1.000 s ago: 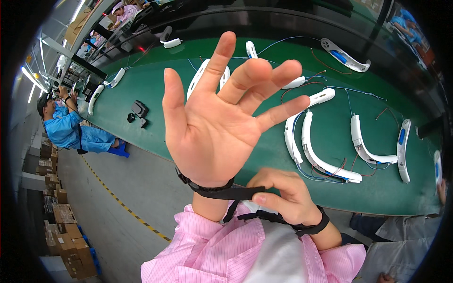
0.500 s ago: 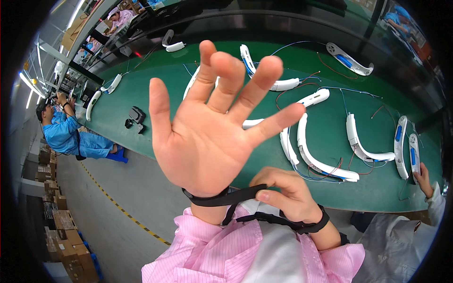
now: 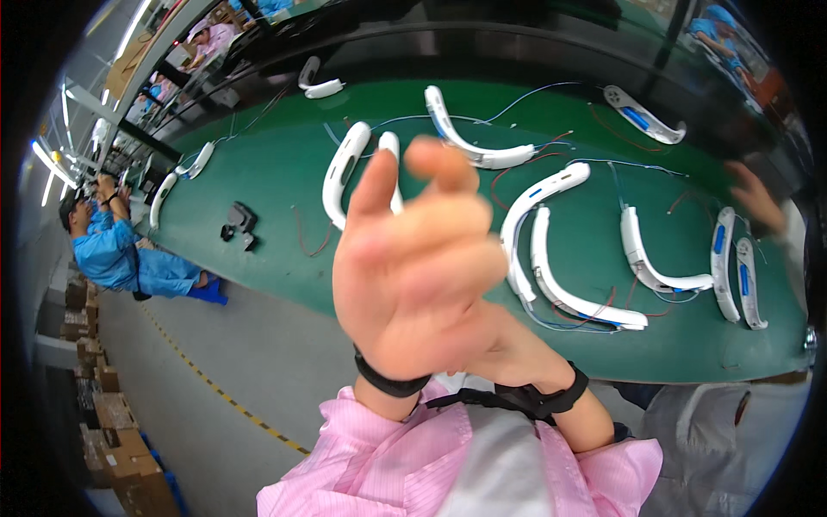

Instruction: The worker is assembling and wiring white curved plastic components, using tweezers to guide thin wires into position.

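Observation:
My left hand (image 3: 418, 276) is raised in front of me, its fingers folded loosely inward and blurred by motion. Nothing shows in its grasp. A black strap (image 3: 389, 379) circles that wrist. Behind it my right hand (image 3: 508, 345) reaches across to the left wrist, with its fingers hidden. Another black wristband (image 3: 562, 392) is on my right wrist. Beyond my hands, curved white plastic housings lie on the green table: a pair near my fingertips (image 3: 341, 177), one farther back (image 3: 482, 157), and a long one to the right (image 3: 573, 302). Thin red and blue wires trail from them.
A small black device (image 3: 241, 226) lies on the green table (image 3: 284, 258) at left. More housings (image 3: 725, 263) lie far right, near a co-worker's blurred hand (image 3: 758, 200). A person in blue (image 3: 116, 246) sits at the left end. Cardboard boxes (image 3: 129, 457) line the floor.
My left fingers have gone from spread to curled, and the hand has turned and shifted right. My right hand has slipped behind it. The co-worker's hand has moved back from the housings.

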`<state>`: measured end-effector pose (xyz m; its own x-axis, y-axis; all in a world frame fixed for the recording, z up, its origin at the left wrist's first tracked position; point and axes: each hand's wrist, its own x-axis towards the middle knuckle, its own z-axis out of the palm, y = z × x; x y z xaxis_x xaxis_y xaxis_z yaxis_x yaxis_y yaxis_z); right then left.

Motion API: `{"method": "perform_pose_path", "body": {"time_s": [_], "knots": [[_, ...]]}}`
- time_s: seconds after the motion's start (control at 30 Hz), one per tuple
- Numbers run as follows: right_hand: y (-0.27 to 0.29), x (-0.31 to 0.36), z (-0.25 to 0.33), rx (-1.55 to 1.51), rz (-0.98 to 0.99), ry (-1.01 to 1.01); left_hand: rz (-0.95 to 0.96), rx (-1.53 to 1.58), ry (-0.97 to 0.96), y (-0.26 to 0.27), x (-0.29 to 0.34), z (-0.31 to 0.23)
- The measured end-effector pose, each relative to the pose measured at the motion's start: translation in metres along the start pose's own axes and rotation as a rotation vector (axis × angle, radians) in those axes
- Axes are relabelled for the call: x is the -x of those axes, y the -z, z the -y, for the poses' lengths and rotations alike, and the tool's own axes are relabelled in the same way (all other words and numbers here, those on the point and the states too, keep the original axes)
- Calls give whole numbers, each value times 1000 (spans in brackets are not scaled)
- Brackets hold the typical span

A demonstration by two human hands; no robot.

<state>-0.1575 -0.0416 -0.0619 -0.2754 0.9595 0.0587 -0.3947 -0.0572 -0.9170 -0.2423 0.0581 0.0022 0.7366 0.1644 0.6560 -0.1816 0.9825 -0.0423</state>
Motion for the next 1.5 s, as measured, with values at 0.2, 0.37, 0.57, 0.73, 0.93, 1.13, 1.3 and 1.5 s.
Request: {"method": "perform_pose_path", "body": {"time_s": [0.2,0.37,0.57,0.73,0.93,1.13,1.3,1.5], "knots": [[12,7,20,421,129,0,89,295,223,-15,-3,41],[31,32,37,103,77,-107,216,-1058,259,-3,13,37],[34,19,61,519,312,189,493,-1705,963,45,18,87],[1,4,68,393,352,173,564,-1815,860,46,29,95],[-13,14,68,647,152,286,694,-1955,713,43,36,102],[-13,24,65,670,81,374,815,-2081,561,40,41,108],[-19,27,59,451,-209,74,924,-2135,469,35,35,108],[-10,26,59,324,-102,-105,967,-2164,-169,4,12,104]]}}
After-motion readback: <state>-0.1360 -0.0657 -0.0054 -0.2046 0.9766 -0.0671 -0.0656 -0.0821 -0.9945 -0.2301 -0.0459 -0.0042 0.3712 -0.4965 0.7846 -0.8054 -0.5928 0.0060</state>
